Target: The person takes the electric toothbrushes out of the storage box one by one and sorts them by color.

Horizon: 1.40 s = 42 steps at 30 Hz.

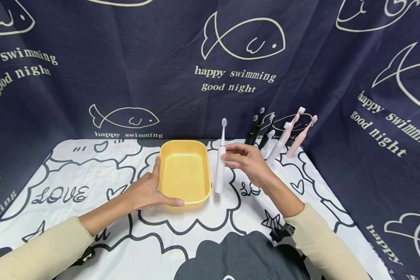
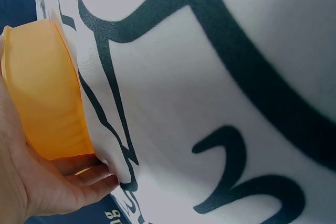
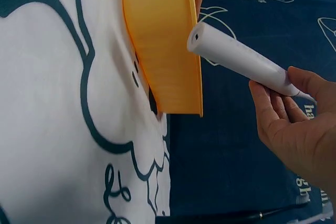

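Observation:
My right hand [image 1: 246, 159] pinches a white electric toothbrush [image 1: 220, 171] between thumb and fingers. The brush stands nearly upright, head up, just right of a yellow plastic tray [image 1: 209, 171]. In the right wrist view, the base of its handle [image 3: 239, 56] points toward the tray's rim, above the table. My left hand [image 1: 152, 190] holds the tray at its near left corner, with the thumb along the near side and the fingers along the left wall. The left wrist view shows those fingers [image 2: 86, 177] bent against the tray's outer wall [image 2: 47, 87], low at the tablecloth.
Several more electric toothbrushes stand at the back right, beyond my right hand: black ones [image 1: 254, 130], white ones [image 1: 278, 146] and pink ones [image 1: 301, 138]. A patterned white cloth [image 1: 101, 175] covers the table. Dark blue fabric [image 1: 175, 70] with fish prints hangs behind and at both sides.

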Each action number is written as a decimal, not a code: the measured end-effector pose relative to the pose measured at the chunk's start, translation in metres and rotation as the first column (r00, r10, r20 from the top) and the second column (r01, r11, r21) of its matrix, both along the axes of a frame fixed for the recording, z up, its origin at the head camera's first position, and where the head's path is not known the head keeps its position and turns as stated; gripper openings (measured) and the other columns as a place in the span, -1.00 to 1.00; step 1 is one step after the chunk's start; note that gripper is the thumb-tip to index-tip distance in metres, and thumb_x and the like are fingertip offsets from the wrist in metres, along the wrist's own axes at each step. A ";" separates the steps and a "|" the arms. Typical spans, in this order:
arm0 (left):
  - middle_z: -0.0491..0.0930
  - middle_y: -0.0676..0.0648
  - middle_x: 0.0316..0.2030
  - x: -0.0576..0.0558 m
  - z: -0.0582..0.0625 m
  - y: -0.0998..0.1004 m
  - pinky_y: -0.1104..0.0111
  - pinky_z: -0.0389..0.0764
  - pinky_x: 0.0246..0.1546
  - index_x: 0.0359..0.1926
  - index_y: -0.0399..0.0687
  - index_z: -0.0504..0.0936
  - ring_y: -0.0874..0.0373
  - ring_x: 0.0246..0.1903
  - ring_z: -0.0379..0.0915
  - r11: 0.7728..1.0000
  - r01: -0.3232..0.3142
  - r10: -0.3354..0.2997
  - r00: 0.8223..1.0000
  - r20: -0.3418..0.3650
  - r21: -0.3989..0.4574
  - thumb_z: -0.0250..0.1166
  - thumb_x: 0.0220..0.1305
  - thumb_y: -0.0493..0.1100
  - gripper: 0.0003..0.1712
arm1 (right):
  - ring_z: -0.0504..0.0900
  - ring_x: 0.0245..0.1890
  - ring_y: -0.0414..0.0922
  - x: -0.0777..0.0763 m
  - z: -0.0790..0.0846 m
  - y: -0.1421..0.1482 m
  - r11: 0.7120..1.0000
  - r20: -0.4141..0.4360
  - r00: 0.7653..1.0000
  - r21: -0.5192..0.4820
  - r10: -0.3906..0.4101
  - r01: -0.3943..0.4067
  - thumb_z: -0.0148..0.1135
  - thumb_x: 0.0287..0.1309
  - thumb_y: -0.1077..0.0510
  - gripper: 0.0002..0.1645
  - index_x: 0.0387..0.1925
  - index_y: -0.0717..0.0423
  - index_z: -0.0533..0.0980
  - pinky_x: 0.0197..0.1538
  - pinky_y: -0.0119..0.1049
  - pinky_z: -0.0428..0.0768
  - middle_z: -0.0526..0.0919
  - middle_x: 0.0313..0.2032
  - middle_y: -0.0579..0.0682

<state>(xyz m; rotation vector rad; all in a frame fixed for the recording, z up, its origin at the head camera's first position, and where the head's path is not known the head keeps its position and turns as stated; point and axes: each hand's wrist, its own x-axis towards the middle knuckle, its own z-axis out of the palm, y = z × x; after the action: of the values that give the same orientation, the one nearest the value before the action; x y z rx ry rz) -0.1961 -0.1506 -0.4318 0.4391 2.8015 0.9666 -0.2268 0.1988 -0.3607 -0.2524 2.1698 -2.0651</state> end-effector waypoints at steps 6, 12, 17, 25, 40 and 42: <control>0.78 -0.17 0.09 0.000 0.000 0.000 -0.07 0.72 0.15 0.84 -0.02 -0.41 -0.01 0.10 0.72 1.000 0.009 -0.009 1.000 -0.013 0.011 0.73 -0.24 0.67 1.02 | 0.84 -0.04 -0.23 0.007 0.000 0.017 0.999 -0.027 0.999 0.020 -0.037 0.038 0.42 0.41 0.40 -0.54 0.28 0.42 0.61 0.17 -0.26 0.83 0.81 -0.10 -0.17; 0.78 -0.15 0.05 0.000 0.000 0.000 -0.05 0.72 0.12 0.83 0.02 -0.36 0.00 0.07 0.72 1.000 0.008 -0.008 1.000 -0.013 0.009 0.74 -0.25 0.67 0.98 | 0.83 -0.02 -0.21 0.013 -0.001 0.032 0.999 -0.038 0.998 0.010 -0.053 0.054 0.47 0.41 0.39 -0.61 0.21 0.28 0.66 0.21 -0.25 0.81 0.81 -0.09 -0.19; 0.79 -0.18 0.06 -0.001 0.000 -0.001 -0.05 0.73 0.11 0.83 0.00 -0.38 -0.02 0.07 0.73 1.000 0.001 -0.001 1.000 -0.012 -0.004 0.73 -0.25 0.67 0.99 | 0.83 -0.02 -0.19 0.017 -0.001 0.042 0.998 -0.074 0.996 0.007 -0.056 0.057 0.52 0.39 0.36 -0.68 0.11 0.09 0.75 0.21 -0.26 0.81 0.84 -0.10 -0.21; 0.79 -0.17 0.03 -0.001 0.000 -0.001 -0.03 0.72 0.09 0.84 0.01 -0.40 0.00 0.05 0.72 1.000 0.000 0.000 1.000 -0.015 -0.009 0.73 -0.25 0.68 1.01 | 0.86 -0.10 -0.27 0.026 0.002 0.056 0.999 -0.163 0.985 -0.026 -0.046 0.043 0.44 0.34 0.52 -0.53 -0.01 -0.11 0.82 0.11 -0.33 0.81 0.89 -0.13 -0.25; 0.79 -0.12 0.01 0.000 0.000 0.001 -0.02 0.72 0.08 0.84 0.01 -0.36 0.02 0.03 0.72 1.000 -0.005 0.004 1.000 -0.010 -0.007 0.74 -0.26 0.67 0.99 | 0.86 -0.19 -0.28 0.033 0.001 0.090 0.993 -0.203 0.972 -0.033 -0.119 0.115 0.50 0.18 0.61 -0.46 -0.11 -0.09 0.87 0.01 -0.41 0.81 0.91 -0.22 -0.24; 0.78 -0.13 0.01 0.000 0.001 0.001 -0.02 0.72 0.08 0.84 -0.01 -0.37 0.02 0.03 0.71 1.000 -0.009 0.009 1.000 -0.007 -0.016 0.74 -0.26 0.67 1.00 | 0.87 -0.19 -0.29 0.033 0.000 0.095 0.991 -0.204 0.971 -0.052 -0.128 0.120 0.49 0.17 0.64 -0.44 -0.11 -0.08 0.87 0.00 -0.41 0.81 0.91 -0.23 -0.24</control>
<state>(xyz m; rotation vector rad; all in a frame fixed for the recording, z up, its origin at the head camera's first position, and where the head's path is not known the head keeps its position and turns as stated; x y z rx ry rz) -0.1962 -0.1491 -0.4307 0.4289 2.8176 0.9461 -0.1933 0.2938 -0.3607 -0.3598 2.3198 -2.2419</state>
